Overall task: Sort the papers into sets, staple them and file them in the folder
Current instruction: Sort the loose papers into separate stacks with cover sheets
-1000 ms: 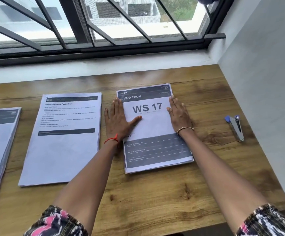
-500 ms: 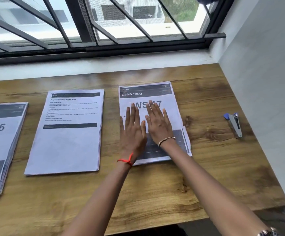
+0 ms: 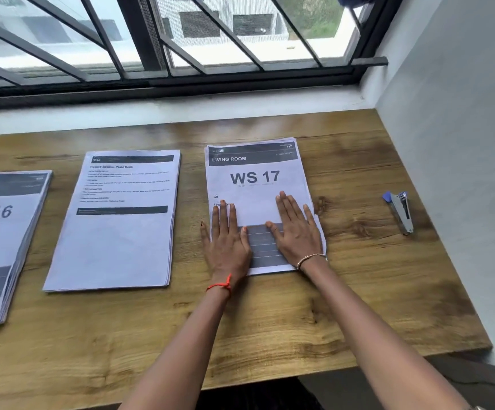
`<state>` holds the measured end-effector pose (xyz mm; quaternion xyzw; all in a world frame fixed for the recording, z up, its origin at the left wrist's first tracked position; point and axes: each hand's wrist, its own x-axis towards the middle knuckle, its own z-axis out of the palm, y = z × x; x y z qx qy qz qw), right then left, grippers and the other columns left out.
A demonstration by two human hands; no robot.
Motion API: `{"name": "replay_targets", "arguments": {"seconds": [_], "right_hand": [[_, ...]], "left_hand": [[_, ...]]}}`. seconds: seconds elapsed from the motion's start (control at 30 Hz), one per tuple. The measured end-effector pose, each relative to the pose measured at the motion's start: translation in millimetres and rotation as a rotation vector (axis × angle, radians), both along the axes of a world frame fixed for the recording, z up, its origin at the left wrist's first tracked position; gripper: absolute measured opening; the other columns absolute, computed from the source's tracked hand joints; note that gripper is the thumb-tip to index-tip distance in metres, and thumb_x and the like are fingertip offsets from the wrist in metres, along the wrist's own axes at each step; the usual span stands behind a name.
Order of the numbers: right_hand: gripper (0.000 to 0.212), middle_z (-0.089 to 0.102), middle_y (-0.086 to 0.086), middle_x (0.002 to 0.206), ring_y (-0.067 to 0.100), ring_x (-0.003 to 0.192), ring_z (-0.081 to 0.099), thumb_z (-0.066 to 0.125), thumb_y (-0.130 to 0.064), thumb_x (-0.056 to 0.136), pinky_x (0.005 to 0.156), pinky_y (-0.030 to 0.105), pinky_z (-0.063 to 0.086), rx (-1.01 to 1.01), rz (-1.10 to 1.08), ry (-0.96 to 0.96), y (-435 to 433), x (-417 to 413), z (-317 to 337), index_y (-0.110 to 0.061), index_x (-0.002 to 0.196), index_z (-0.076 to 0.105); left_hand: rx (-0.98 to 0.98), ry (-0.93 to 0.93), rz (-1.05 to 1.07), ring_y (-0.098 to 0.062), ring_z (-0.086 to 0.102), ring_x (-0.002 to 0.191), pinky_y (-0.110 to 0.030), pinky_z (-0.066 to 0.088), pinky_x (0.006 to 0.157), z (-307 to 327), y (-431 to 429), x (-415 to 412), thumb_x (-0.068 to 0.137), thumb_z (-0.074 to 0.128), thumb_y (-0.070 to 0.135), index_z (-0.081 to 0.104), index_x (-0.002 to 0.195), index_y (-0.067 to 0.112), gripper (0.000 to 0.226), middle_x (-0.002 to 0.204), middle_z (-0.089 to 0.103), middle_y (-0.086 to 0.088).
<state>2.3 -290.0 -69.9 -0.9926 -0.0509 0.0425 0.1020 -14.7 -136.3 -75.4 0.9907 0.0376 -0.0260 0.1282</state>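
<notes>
**A:** Widest first: the desk [image 3: 358, 291] under the window carries three piles side by side with bare wood between them. My guess is the gaps keep the sets from mixing.

**B:** Run them left to right?

**A:** The WS 16 pile [image 3: 3, 232] is thick and half out of shot. The middle pile [image 3: 116, 232] has a text sheet on top and sits apart from both neighbours. The WS 17 pile [image 3: 255, 176], right of centre, is the one being worked.

**B:** And the hands?

**A:** Both lie palm-down on its lower half. The left hand [image 3: 228, 244] covers the left margin, little finger spilling onto the wood. The right hand [image 3: 296, 232] is by the right edge. All the fingers are straight and spread, pressing and gripping nothing. I read it as pinning the sheets to square them, since a few corners stick out on the right and aren't flush.

**B:** Stapler?

**A:** It's the smallest thing here. The stapler [image 3: 401, 211] lies well apart to the right, near the wall, untouched and handy for the right hand.

**B:** Folder?

**A:** None in view. Sorting looks about done, but stapling hasn't begun. Lift carelessly and that loose edge could slide.
</notes>
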Motion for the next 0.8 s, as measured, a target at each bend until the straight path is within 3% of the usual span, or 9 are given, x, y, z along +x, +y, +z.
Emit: {"name": "replay_targets", "arguments": {"seconds": [0.2,0.27,0.37,0.43,0.47,0.6,0.8], "right_hand": [[0.086,-0.003,-0.005,0.156,0.008,0.144,-0.003,-0.006,-0.063,0.077,0.114,0.027,-0.011,0.026,-0.106,0.008,-37.0,-1.1,-2.0,-0.016,0.149,0.001],[0.082,0.001,-0.004,0.156,0.009,0.144,0.002,0.002,-0.062,0.081,0.114,0.025,-0.008,0.123,-0.124,-0.003,-40.6,-0.6,0.4,-0.015,0.148,0.004],[0.057,0.024,0.009,0.152,0.020,0.142,0.023,0.038,-0.033,0.098,0.112,0.018,0.013,0.605,-0.318,-0.115,-40.8,-0.2,9.5,-0.004,0.145,0.023],[0.048,0.032,0.017,0.147,0.022,0.136,0.034,0.046,-0.010,0.096,0.102,0.006,0.029,0.933,-0.495,-0.190,-41.2,-6.0,17.3,0.004,0.139,0.030],[0.046,0.035,0.017,0.145,0.022,0.134,0.036,0.047,-0.006,0.095,0.098,0.003,0.031,0.979,-0.528,-0.187,-41.2,-9.6,18.7,0.006,0.138,0.033],[0.042,0.037,0.013,0.145,0.019,0.137,0.033,0.050,-0.009,0.094,0.107,0.014,0.024,0.855,-0.432,-0.153,-30.6,-19.2,11.4,0.004,0.133,0.043],[0.048,0.023,0.010,0.152,0.018,0.142,0.020,0.046,-0.012,0.096,0.115,0.022,0.016,0.782,-0.373,-0.087,-35.5,-16.8,16.7,0.002,0.140,0.032]], "left_hand": [[-0.022,0.026,0.001,-0.011,-0.007,0.145,-0.038,-0.012,0.113,4.2,-2.2,-1.6,0.081,-0.008,0.046,0.002,0.150,0.022,0.074,0.158,-0.007,0.004],[-0.077,0.047,-0.002,-0.010,-0.010,0.144,-0.039,-0.011,0.114,7.2,0.2,-0.2,0.093,0.005,0.044,0.000,0.150,0.021,0.062,0.157,-0.010,0.004],[-0.389,-0.028,0.055,-0.009,-0.007,0.144,-0.032,-0.001,0.117,19.5,9.4,-0.6,0.098,0.038,0.032,0.001,0.150,0.017,0.066,0.158,-0.008,0.004],[-0.605,-0.137,0.150,-0.011,0.001,0.144,-0.022,0.005,0.114,29.0,17.7,-0.2,0.095,0.047,0.027,0.005,0.150,0.013,0.070,0.158,-0.001,0.001],[-0.674,-0.151,0.192,-0.011,0.003,0.144,-0.018,0.005,0.111,32.3,19.6,-0.3,0.095,0.049,0.026,0.007,0.150,0.012,0.070,0.158,0.002,0.001],[-0.778,-0.073,0.202,-0.014,0.009,0.144,-0.018,0.006,0.111,33.0,10.2,-8.8,0.095,0.050,0.025,0.013,0.149,0.009,0.067,0.157,0.010,-0.003],[-0.852,-0.083,0.264,-0.016,0.018,0.142,-0.021,0.012,0.112,29.9,16.2,-12.0,0.093,0.055,0.021,0.023,0.147,0.008,0.064,0.154,0.023,-0.007]]}}
